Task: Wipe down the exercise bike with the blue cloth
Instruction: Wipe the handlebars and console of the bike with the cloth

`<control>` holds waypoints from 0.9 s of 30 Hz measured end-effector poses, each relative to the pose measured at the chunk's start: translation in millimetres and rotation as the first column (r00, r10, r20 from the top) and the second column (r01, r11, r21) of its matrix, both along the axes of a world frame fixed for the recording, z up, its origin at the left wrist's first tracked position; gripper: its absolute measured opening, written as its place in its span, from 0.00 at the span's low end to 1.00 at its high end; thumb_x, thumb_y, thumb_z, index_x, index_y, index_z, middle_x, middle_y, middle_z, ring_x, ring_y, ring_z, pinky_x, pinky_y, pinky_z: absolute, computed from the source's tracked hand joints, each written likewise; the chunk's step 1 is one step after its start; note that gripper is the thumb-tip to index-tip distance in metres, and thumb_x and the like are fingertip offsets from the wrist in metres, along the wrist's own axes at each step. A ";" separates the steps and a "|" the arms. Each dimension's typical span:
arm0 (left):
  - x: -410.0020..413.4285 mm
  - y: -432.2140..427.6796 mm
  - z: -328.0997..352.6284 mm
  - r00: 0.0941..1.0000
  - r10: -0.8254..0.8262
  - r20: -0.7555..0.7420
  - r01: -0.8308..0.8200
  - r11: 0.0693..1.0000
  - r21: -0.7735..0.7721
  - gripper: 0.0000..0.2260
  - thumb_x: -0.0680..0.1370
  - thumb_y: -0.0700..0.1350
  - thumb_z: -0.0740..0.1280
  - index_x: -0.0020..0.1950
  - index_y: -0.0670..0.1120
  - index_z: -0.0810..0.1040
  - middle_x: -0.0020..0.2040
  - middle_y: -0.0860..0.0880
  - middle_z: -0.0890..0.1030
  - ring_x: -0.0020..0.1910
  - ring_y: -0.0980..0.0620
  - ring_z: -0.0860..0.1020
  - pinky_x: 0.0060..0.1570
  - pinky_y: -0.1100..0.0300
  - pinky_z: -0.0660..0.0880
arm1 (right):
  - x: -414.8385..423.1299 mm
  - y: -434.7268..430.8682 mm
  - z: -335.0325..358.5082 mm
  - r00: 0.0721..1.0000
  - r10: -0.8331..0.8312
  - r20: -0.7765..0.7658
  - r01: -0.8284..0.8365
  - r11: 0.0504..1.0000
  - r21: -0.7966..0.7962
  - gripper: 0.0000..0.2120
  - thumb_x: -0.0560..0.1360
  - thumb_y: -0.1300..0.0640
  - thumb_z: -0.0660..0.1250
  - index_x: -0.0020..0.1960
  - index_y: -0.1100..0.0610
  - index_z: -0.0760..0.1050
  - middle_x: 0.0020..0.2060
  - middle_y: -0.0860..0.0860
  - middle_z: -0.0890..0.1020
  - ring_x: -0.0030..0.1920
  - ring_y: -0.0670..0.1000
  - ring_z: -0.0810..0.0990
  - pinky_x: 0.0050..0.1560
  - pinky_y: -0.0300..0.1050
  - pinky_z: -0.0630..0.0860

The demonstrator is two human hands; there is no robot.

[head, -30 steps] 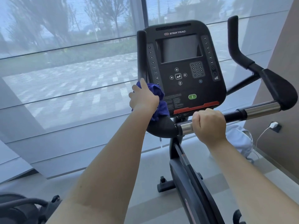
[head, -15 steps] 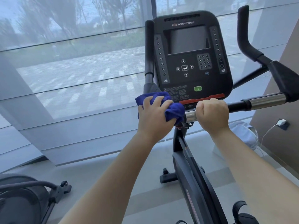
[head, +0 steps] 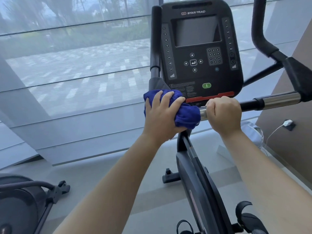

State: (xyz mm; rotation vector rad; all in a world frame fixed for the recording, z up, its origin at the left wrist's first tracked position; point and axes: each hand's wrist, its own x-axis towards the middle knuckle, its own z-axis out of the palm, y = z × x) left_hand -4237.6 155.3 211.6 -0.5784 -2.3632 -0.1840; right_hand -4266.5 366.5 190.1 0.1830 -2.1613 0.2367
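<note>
Down from the upright grip, the left hand (head: 162,115) now clutches the blue cloth (head: 184,112) on the handlebar (head: 270,103) junction; right hand (head: 223,113) clenches the bar, steadying the wiping

Blue cloth (head: 186,114) fuzzy terry; handlebar (head: 280,101) shiny chrome w/ matt black grips; console (head: 200,48) glossy black plastic.

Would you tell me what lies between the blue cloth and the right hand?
Head view: only a short bare stretch of chrome handlebar separates the blue cloth from the right hand.
</note>
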 end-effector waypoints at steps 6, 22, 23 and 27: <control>-32.2 -51.0 18.3 0.932 -0.361 0.017 0.361 0.930 -0.071 0.30 0.67 0.59 0.70 0.66 0.52 0.70 0.66 0.46 0.74 0.65 0.43 0.71 0.64 0.46 0.66 | -3.7 0.0 -2.6 1.000 -0.012 0.017 0.013 0.999 -0.030 0.18 0.75 0.60 0.54 0.28 0.60 0.69 0.23 0.52 0.68 0.27 0.54 0.65 0.31 0.47 0.64; -54.3 -18.1 45.1 0.948 -0.038 0.315 -0.167 0.783 0.599 0.25 0.74 0.49 0.66 0.71 0.52 0.65 0.66 0.46 0.67 0.59 0.41 0.72 0.55 0.53 0.70 | -10.5 -1.0 -7.8 0.999 -0.038 -0.008 0.037 0.994 -0.103 0.19 0.74 0.60 0.53 0.27 0.61 0.71 0.22 0.54 0.70 0.25 0.55 0.66 0.31 0.50 0.66; -58.3 -17.1 48.2 0.943 -0.015 0.333 -0.193 0.788 0.585 0.25 0.74 0.50 0.65 0.71 0.52 0.65 0.66 0.46 0.67 0.59 0.40 0.72 0.55 0.52 0.70 | -10.5 -1.1 -7.7 0.999 -0.036 -0.011 0.034 0.994 -0.103 0.19 0.74 0.60 0.53 0.27 0.61 0.71 0.22 0.54 0.70 0.25 0.55 0.66 0.31 0.50 0.66; -74.6 -17.6 62.6 0.900 -0.012 0.436 -0.285 0.742 0.607 0.24 0.75 0.52 0.64 0.70 0.51 0.64 0.65 0.44 0.68 0.58 0.39 0.72 0.58 0.48 0.71 | -10.8 -0.6 -7.2 1.000 -0.024 -0.013 0.022 0.994 -0.102 0.20 0.75 0.60 0.52 0.27 0.61 0.71 0.22 0.53 0.69 0.25 0.55 0.66 0.31 0.51 0.66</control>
